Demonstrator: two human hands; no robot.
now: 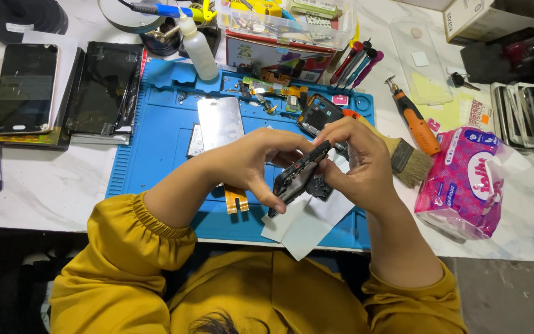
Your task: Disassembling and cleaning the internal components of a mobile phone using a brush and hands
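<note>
Head view, blue work mat [156, 148], white marble table [44, 192], cluttered tools.

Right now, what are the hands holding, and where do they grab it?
Both hands hold a black phone frame: left hand pinches its lower end, right hand grips its upper end.

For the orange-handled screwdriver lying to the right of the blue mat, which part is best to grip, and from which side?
Grip the orange-handled screwdriver around its thick orange handle, coming from above. It lies flat on the white table, with the metal tip pointing away and the wooden paintbrush close beside its lower end.
</note>
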